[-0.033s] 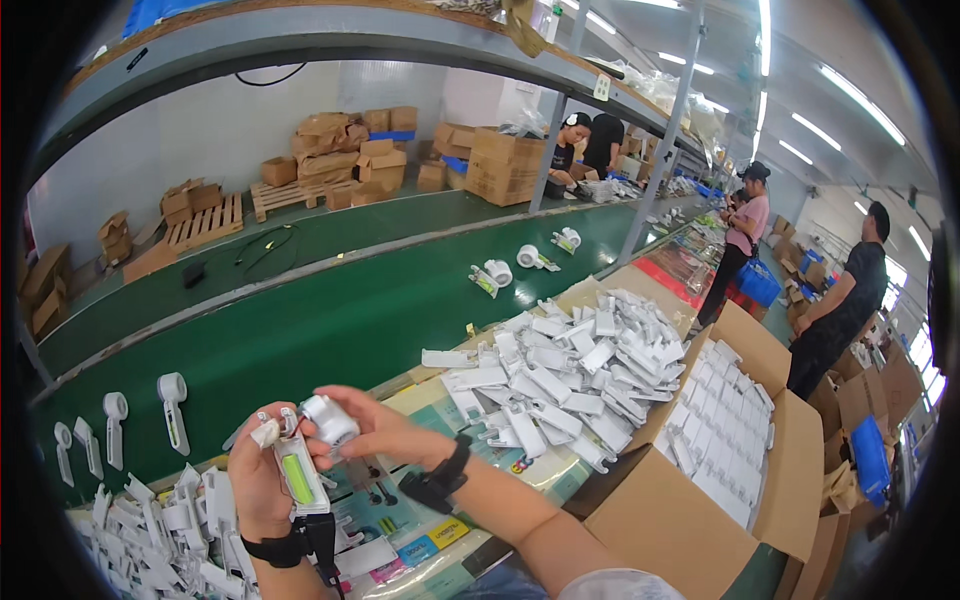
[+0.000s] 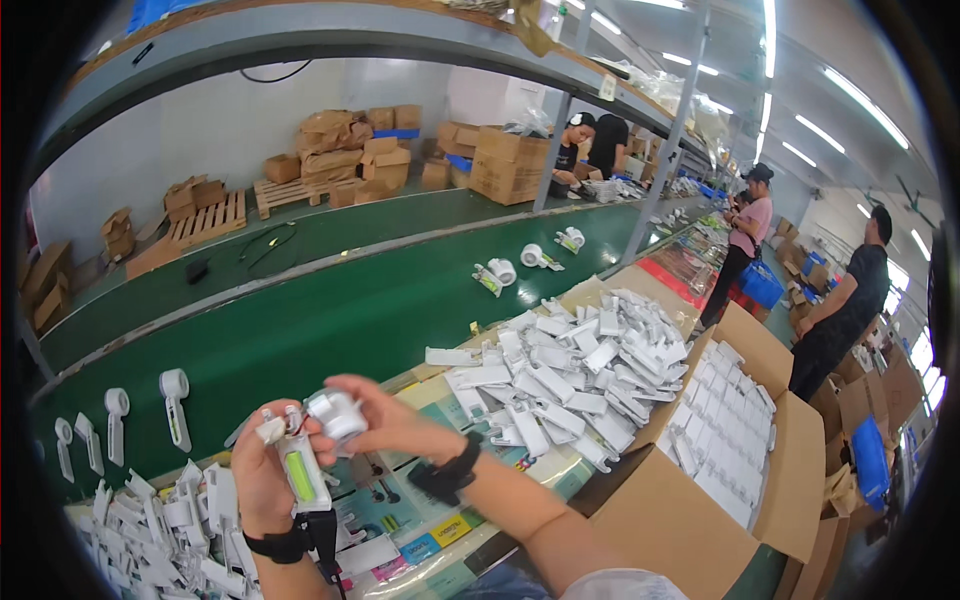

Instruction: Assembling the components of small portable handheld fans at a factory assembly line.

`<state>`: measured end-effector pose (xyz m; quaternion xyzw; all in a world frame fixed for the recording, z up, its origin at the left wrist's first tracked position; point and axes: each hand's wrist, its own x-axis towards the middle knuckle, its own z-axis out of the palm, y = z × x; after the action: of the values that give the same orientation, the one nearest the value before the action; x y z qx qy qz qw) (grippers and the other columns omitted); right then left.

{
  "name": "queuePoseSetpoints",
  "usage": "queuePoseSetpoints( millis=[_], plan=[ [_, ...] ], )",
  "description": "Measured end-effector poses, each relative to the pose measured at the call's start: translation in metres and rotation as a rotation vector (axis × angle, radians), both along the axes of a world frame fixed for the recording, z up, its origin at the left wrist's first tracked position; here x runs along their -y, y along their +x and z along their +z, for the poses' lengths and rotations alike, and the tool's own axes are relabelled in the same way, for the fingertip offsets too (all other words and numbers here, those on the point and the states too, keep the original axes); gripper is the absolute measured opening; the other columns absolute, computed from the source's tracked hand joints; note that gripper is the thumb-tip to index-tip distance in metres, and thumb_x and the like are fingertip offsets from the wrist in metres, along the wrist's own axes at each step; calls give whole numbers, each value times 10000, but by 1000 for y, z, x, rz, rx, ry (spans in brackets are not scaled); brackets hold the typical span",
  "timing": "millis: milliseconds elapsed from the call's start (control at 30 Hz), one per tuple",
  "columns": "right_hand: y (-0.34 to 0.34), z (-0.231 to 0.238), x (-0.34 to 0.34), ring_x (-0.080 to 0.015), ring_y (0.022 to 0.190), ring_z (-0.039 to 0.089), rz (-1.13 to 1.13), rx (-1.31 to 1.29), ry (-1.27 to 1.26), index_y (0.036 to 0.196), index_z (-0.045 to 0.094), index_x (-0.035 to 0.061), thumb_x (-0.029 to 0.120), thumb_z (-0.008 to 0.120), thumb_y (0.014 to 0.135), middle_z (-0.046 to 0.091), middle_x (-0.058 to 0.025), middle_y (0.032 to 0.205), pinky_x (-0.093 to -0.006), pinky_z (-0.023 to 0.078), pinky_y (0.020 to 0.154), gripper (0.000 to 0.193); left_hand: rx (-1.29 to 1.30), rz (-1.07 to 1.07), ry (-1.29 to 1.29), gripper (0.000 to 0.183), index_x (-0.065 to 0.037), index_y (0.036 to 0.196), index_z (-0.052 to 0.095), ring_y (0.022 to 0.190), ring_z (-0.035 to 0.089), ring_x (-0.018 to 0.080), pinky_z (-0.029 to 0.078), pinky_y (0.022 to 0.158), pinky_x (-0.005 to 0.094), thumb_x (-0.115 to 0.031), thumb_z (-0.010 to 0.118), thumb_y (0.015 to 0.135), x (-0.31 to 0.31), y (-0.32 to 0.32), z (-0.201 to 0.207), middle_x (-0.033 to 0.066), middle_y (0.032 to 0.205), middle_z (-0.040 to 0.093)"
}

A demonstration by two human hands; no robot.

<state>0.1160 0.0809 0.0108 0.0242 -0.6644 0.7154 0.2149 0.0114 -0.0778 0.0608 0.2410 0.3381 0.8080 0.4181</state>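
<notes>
My left hand [image 2: 258, 475] is closed around a white plastic handle shell [image 2: 315, 491], its open side up. A bright green cylindrical battery [image 2: 299, 474] lies inside the shell. My right hand [image 2: 395, 425] grips a round white head piece [image 2: 340, 420], like a small handheld fan's, at the upper end of the shell. The two parts are close together; whether they are joined cannot be made out. Some fingertips are hidden behind the parts. A pile of white shell parts [image 2: 560, 378] lies to the right of my hands, and another heap of white parts [image 2: 165, 530] is at the left.
A green conveyor belt [image 2: 330, 320] runs beyond my hands, bearing several white round-headed units [image 2: 174, 410]. An open carton [image 2: 640, 505] packed with white parts stands at right. A shelf beam [image 2: 300, 45] crosses overhead. Co-workers [image 2: 748, 225] stand along the line.
My right hand and the round head piece have shifted slightly to the right. My left hand still holds the shell with the battery, and the view has moved a little.
</notes>
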Motion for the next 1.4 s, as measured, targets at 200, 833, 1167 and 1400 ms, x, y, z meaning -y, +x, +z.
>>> queuePoseSetpoints(
  millis=[200,833,1167,1400],
  plan=[
    [33,79,-35,-254,1108,464,-782,-336,1767,1002,600,194,89,673,603,554,-28,1099,-460,333,969,419,-443,6,-237,210,-2,989,523,599,604,170,482,513,278,-151,501,844,-32,-6,-37,111,796,603],
    [67,120,-11,-279,1159,435,-423,83,1777,1085,571,170,44,683,631,526,-60,1179,-453,326,990,484,-947,19,-257,294,3,940,563,590,595,245,476,562,321,-173,592,707,-24,26,-34,138,676,606],
    [80,147,-2,-226,1004,450,137,590,1149,1306,439,103,107,705,706,460,-109,1081,-302,378,886,656,-1486,110,-171,284,-34,896,492,621,587,341,470,576,427,-203,608,700,-28,49,-43,127,728,576],
    [65,142,3,-225,1040,464,65,503,1108,1320,410,86,127,718,698,462,-122,1122,-303,373,908,696,-1251,-152,-289,286,-17,932,527,691,604,329,477,587,392,-213,599,736,-11,31,-17,172,821,603]
  ],
)
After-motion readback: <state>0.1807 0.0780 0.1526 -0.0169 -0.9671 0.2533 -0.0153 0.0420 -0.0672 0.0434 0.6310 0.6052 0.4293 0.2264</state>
